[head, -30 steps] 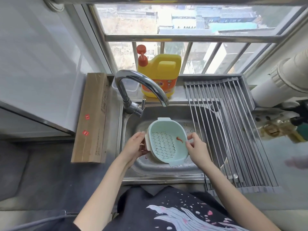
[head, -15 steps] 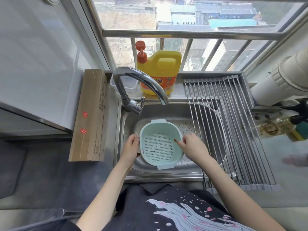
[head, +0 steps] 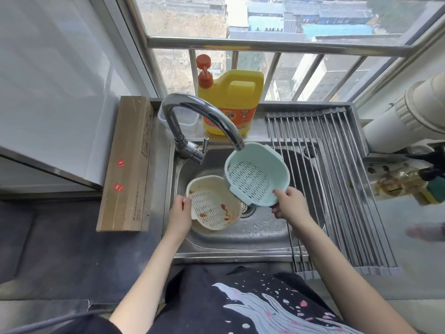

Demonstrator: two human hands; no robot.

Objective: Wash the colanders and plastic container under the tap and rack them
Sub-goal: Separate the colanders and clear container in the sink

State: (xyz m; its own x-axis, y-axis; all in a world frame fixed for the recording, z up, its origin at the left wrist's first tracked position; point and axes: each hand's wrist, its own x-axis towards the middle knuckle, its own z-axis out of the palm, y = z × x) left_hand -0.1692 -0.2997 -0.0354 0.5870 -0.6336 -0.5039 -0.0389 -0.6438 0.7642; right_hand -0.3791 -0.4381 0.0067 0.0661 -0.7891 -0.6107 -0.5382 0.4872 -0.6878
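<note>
Now my right hand (head: 290, 208) grips the green colander (head: 256, 174) up by the tap (head: 204, 121); my left hand (head: 179, 214) holds the dirty white colander (head: 213, 204) low in the sink (head: 265, 235). No water runs yet, so I think turning the tap on comes next.

colander (head: 250, 174): mint green
second colander (head: 212, 208): cream, red smears
detergent jug (head: 231, 102): yellow, orange label, orange-red pump
box (head: 127, 165): brown, red stickers
</note>
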